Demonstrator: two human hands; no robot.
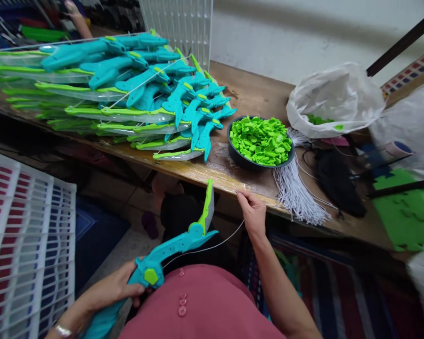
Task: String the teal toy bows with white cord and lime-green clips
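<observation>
My left hand (118,285) is closed round the grip of a teal and green toy bow (176,245), held over my lap with its clear limb pointing up toward the table edge. My right hand (252,212) pinches a thin white string (212,246) that runs from the bow's middle up to my fingers near the table's front edge. A black bowl (238,157) full of small green plastic pieces (261,140) stands on the wooden table (247,94) just beyond my right hand.
A large pile of finished teal bows (141,94) covers the table's left. A bundle of white strings (297,193) hangs over the edge beside the bowl. A plastic bag (334,101) holds more green pieces. White crates (24,245) stand at left; another person's hand (76,16) shows far back.
</observation>
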